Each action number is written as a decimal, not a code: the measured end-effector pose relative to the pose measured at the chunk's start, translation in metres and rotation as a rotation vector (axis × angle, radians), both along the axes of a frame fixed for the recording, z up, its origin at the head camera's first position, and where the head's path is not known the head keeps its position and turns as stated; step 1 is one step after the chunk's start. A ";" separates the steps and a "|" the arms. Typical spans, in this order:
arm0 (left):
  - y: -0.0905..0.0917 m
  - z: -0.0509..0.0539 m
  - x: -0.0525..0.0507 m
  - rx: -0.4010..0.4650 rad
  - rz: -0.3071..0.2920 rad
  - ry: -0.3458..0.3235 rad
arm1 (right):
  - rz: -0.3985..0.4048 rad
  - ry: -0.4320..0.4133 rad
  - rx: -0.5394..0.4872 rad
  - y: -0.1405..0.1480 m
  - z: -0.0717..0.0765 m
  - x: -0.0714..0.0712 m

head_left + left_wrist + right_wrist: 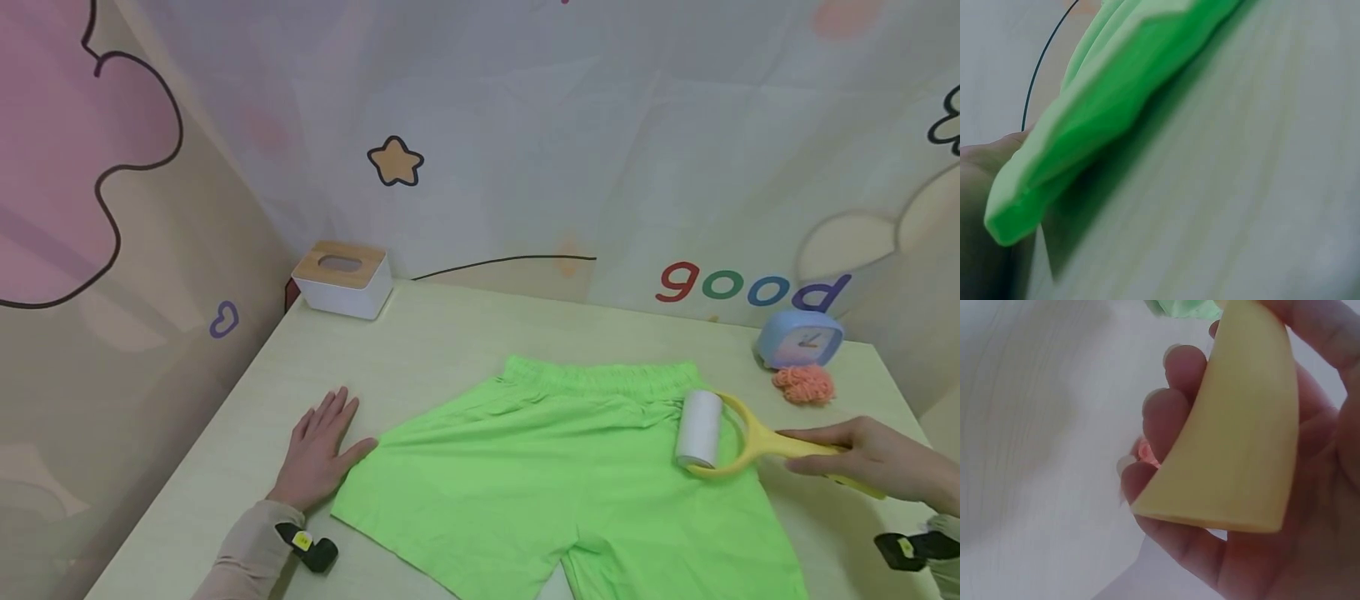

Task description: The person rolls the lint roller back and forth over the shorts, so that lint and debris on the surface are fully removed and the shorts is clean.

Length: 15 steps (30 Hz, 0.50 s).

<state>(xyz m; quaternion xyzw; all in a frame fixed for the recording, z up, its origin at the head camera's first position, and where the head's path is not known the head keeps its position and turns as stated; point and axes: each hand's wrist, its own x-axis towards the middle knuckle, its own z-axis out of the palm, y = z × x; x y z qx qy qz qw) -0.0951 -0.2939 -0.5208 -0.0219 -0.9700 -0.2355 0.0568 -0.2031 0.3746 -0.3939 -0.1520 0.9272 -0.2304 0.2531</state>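
Bright green shorts [480, 475] with an elastic waistband lie spread on the table, the lower legs cut off by the head view's bottom edge. My right hand [877, 462] grips the yellow handle of a lint roller [761, 437]. Its white roll rests on the shorts near the right end of the waistband. In the right wrist view, fingers [1169, 422] curl round the wide yellow handle end [1235, 444]. My left hand [318, 454] lies flat on the table, thumb touching the left edge of the shorts. The left wrist view shows the green hem [1097, 119] close up.
A white tissue box [345, 296] with a wooden lid stands at the back left corner. Toward the back right are a blue clock [801, 337] and a coral-pink yarn-like bundle [805, 385]. A printed cloth wall [480, 200] rises behind the light table [442, 342].
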 end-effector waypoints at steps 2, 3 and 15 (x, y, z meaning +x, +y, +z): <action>0.000 0.000 0.000 -0.001 0.000 -0.001 | 0.001 0.007 0.011 0.002 0.000 0.001; 0.000 0.000 0.000 -0.002 0.001 -0.001 | 0.003 0.012 0.011 0.003 0.000 0.002; 0.001 0.000 0.000 -0.003 0.001 0.003 | -0.073 0.129 0.098 0.017 0.003 0.008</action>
